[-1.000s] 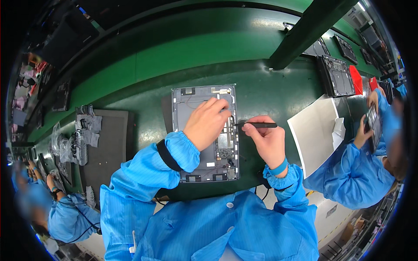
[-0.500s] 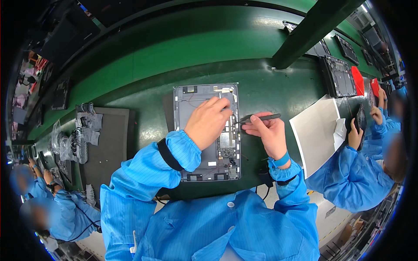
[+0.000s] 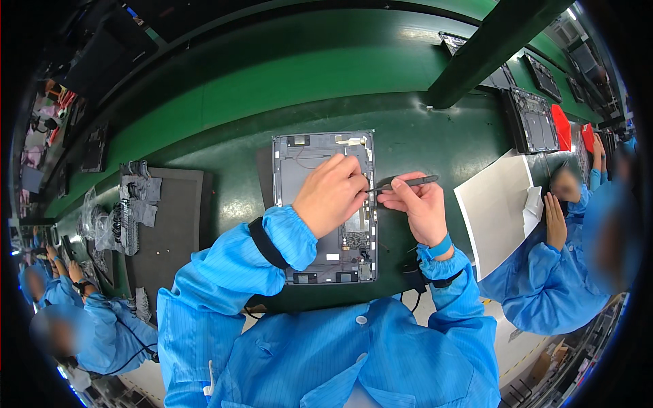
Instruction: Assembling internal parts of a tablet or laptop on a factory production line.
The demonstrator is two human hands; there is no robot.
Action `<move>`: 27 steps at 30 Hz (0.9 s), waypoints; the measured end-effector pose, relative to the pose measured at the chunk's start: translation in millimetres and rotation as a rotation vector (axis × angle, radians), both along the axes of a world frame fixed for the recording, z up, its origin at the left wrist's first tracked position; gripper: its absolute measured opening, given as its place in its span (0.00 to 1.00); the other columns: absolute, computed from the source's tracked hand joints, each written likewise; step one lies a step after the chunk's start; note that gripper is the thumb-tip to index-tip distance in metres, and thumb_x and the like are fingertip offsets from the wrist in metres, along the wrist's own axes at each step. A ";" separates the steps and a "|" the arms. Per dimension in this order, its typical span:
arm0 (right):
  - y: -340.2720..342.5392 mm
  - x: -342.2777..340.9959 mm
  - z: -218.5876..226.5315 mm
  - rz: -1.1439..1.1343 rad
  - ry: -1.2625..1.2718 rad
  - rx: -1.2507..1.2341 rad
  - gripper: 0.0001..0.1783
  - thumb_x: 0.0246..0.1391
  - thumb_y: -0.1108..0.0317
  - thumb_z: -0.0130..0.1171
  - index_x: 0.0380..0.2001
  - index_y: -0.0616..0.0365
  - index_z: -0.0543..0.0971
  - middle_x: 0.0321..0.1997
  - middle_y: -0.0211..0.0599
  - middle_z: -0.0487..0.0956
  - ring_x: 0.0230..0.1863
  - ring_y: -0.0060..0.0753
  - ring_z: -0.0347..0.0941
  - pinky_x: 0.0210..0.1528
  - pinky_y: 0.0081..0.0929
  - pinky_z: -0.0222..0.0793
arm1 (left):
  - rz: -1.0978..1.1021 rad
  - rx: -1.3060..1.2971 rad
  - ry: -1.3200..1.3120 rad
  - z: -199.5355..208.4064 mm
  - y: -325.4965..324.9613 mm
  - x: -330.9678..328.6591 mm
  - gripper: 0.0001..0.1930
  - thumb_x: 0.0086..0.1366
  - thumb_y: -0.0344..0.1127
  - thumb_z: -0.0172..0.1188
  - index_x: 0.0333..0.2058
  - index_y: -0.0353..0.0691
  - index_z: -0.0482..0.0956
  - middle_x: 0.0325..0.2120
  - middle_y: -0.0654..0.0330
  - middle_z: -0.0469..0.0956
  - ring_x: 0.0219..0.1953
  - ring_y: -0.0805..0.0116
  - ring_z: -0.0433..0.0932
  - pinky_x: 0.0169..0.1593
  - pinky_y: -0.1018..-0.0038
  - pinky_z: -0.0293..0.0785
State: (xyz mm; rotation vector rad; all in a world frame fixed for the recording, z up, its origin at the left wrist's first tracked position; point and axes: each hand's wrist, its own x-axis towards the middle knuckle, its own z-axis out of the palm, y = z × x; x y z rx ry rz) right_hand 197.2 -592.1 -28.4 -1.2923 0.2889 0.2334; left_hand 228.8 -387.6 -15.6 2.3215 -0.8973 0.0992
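An opened grey tablet housing (image 3: 299, 170) lies on the green bench (image 3: 272, 88) in front of me, its circuit parts showing along the right side. My left hand (image 3: 330, 194) rests on the housing's middle right, fingers curled over a part near the edge. My right hand (image 3: 418, 204) pinches black tweezers (image 3: 408, 182) whose tip points left, meeting my left fingertips over the housing's right edge. Both arms wear blue sleeves, with a black strap on my left wrist.
A dark tray (image 3: 170, 224) with grey bagged parts (image 3: 132, 204) lies to the left. A white sheet (image 3: 496, 211) lies to the right, beside a co-worker in blue (image 3: 564, 272). More opened devices (image 3: 530, 122) sit far right. A dark post (image 3: 490, 54) crosses the upper right.
My right hand has moved left and slightly down, bringing the tweezers' tip to my left fingertips. The co-worker on the right has lowered their hands toward the white sheet.
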 end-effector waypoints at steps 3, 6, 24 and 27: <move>0.4 0.1 0.8 -0.006 -0.002 -0.002 0.10 0.60 0.74 0.59 0.39 0.72 0.75 0.34 0.49 0.82 0.35 0.36 0.83 0.40 0.24 0.82 | 0.002 -0.007 -0.001 -1.2 -1.0 0.2 0.05 0.54 0.30 0.67 0.30 0.39 0.81 0.30 0.61 0.72 0.36 0.60 0.72 0.39 0.66 0.72; 1.1 0.3 -0.1 -0.009 -0.025 -0.008 0.09 0.60 0.75 0.59 0.39 0.71 0.75 0.34 0.48 0.82 0.35 0.36 0.83 0.39 0.24 0.82 | 0.005 0.003 -0.020 -1.4 -1.4 0.6 0.05 0.54 0.30 0.67 0.30 0.39 0.81 0.30 0.61 0.72 0.36 0.60 0.72 0.40 0.66 0.72; 7.6 8.4 -6.4 -0.078 -0.132 -0.148 0.07 0.59 0.77 0.59 0.38 0.71 0.74 0.32 0.45 0.81 0.34 0.34 0.83 0.36 0.23 0.83 | 0.136 0.011 0.065 -2.8 3.2 -2.1 0.08 0.53 0.29 0.68 0.32 0.37 0.80 0.33 0.58 0.73 0.39 0.56 0.73 0.44 0.64 0.73; 7.6 9.1 -7.2 -0.081 -0.130 -0.139 0.07 0.59 0.77 0.59 0.37 0.71 0.74 0.32 0.45 0.81 0.33 0.34 0.83 0.36 0.22 0.83 | 0.133 0.011 0.066 -2.2 3.3 -2.0 0.08 0.53 0.29 0.68 0.32 0.37 0.80 0.33 0.58 0.73 0.39 0.56 0.73 0.44 0.64 0.73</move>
